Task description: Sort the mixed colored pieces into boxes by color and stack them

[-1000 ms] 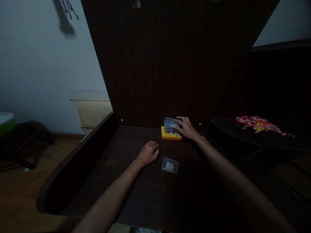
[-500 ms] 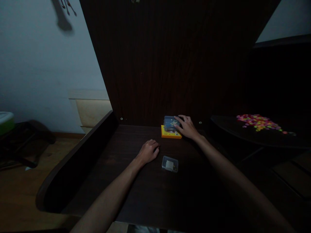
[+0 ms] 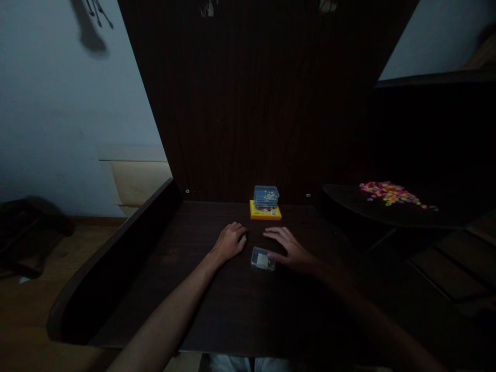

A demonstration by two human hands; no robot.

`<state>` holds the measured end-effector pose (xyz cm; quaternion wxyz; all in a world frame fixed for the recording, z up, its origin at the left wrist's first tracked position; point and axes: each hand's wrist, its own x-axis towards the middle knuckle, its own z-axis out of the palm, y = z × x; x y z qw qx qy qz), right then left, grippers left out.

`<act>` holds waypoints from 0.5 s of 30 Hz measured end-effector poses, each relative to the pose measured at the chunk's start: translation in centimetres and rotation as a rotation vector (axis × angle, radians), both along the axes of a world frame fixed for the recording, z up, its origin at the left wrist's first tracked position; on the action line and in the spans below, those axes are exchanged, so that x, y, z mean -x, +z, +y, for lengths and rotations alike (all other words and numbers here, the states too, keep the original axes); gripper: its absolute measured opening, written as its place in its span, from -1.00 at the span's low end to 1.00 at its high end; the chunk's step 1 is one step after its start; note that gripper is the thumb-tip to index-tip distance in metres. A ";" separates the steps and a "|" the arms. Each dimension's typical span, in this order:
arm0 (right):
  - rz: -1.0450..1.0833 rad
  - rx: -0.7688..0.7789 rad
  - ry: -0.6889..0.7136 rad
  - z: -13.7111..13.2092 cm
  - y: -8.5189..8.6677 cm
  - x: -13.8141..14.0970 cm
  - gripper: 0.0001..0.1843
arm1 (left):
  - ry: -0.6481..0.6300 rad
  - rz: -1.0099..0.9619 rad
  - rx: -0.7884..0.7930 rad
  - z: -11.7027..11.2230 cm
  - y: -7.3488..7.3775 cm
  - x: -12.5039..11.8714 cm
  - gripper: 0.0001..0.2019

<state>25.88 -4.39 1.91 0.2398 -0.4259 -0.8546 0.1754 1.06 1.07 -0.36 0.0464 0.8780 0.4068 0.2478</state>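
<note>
My left hand (image 3: 229, 241) rests on the dark wooden desk (image 3: 201, 289), fingers curled loosely, holding nothing that I can see. My right hand (image 3: 289, 249) lies flat with fingers stretched out, its thumb touching the right side of a small clear plastic box (image 3: 262, 258) with something pale inside. At the back of the desk a stack of clear plastic boxes (image 3: 265, 196) sits on a flat yellow box (image 3: 265, 213), apart from both hands.
A dark wooden back panel (image 3: 263, 103) rises behind the desk, and a raised side board (image 3: 116, 253) runs along its left edge. On a lower dark shelf (image 3: 349, 199) to the right lies a heap of small colourful pieces (image 3: 385, 192). The room is dim.
My right hand has left the stack of clear boxes at the back and come down towards me beside the small clear box. The left hand has stayed put.
</note>
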 end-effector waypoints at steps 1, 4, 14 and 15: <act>0.001 0.041 0.006 -0.8 -0.2 0.1 -0.36 | 0.002 0.002 0.001 0.0 0.0 0.0 -0.79; 0.014 0.109 0.006 -2.2 -0.7 0.2 -0.26 | -0.001 0.005 0.003 -0.1 0.0 0.0 -0.78; 0.099 -0.004 -0.080 -2.1 -2.5 0.7 -0.57 | -0.005 0.018 0.014 -0.2 0.3 0.1 -0.76; 0.103 -0.021 -0.087 -2.0 -2.6 0.8 -0.59 | -0.004 0.018 0.018 -0.2 0.3 0.1 -0.75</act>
